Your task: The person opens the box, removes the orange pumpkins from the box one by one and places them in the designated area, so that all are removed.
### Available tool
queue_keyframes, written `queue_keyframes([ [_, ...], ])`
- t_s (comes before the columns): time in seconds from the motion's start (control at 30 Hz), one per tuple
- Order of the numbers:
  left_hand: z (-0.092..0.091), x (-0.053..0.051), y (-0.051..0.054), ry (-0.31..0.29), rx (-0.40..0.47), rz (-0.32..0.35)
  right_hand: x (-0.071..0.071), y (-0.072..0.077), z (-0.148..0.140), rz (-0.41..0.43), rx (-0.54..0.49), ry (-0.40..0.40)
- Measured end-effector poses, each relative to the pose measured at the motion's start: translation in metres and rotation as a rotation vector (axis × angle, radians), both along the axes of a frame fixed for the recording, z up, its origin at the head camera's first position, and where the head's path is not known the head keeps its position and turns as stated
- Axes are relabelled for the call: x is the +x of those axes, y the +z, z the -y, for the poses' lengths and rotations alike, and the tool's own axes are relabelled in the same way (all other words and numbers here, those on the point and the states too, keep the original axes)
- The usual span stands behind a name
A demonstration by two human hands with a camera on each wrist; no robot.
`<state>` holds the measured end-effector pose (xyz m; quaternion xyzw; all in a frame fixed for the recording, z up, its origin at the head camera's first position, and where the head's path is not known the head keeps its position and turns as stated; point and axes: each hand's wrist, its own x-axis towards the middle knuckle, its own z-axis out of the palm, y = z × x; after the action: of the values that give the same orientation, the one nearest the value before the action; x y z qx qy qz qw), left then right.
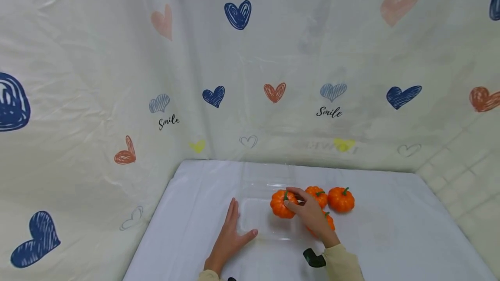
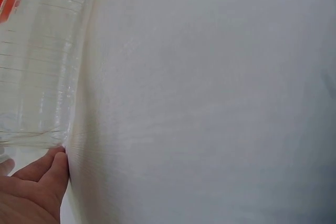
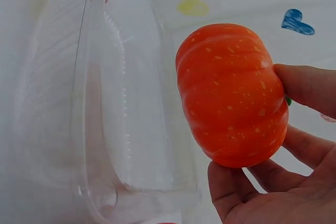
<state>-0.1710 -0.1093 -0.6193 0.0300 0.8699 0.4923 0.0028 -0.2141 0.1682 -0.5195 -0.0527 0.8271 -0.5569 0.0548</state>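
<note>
My right hand (image 1: 310, 218) grips an orange toy pumpkin (image 1: 281, 205) with a green stem, thumb on one side and fingers on the other. In the head view this pumpkin appears over a clear plastic box (image 1: 254, 220); the right wrist view shows it beside the box wall (image 3: 94, 145). At the box's left side is my left hand (image 1: 231, 242), its fingers straight and its thumb spread. Its fingertips (image 2: 60, 157) reach the box's edge in the left wrist view. Just right of the box lie three more pumpkins, including a rear one (image 1: 341, 200) and a front one (image 1: 330, 221) partly hidden by my right wrist.
The box's clear lid (image 1: 265, 174) stands raised at the back. Under everything is a white-covered table (image 1: 394, 229). A pale curtain (image 1: 293, 64) printed with hearts hangs behind it and at the sides. A dark device (image 1: 314, 258) sits by the right wrist.
</note>
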Motion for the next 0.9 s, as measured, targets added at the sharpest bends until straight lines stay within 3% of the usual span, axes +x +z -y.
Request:
queue_keyframes([
  [0.27,0.002,-0.001,-0.002,-0.012,0.015,-0.041,0.000,0.007,-0.023,0.010,0.058,-0.057],
  [0.5,0.004,0.000,-0.004,-0.024,0.025,-0.095,0.002,0.008,-0.043,-0.003,0.049,-0.073],
  [0.9,0.001,-0.002,-0.003,-0.007,0.033,-0.047,0.009,0.013,-0.072,0.014,0.092,-0.132],
])
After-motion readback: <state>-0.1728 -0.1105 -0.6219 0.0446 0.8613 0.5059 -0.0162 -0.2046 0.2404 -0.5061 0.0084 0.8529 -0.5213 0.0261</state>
